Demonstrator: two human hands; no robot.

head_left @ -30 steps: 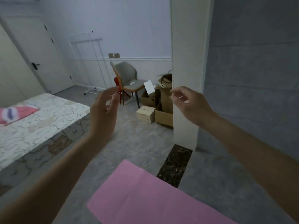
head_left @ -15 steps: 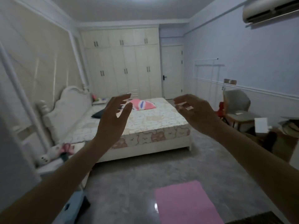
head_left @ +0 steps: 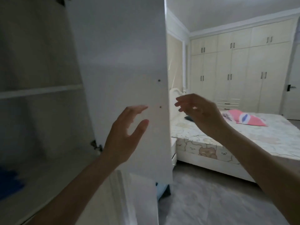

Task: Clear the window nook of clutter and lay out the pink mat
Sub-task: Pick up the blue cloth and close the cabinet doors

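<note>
Raising both hands at chest height, I read the left hand [head_left: 128, 135] first: fingers straight and spread, thumb apart, holding nothing, palm turned toward the inner face of an open white cabinet door [head_left: 123, 70]; whether it touches the door I cannot tell. The right hand [head_left: 201, 114] has loosely curled fingers and grips nothing, poised just past the door edge. The pink mat is out of view. Beyond lies a bed [head_left: 243, 140].
</note>
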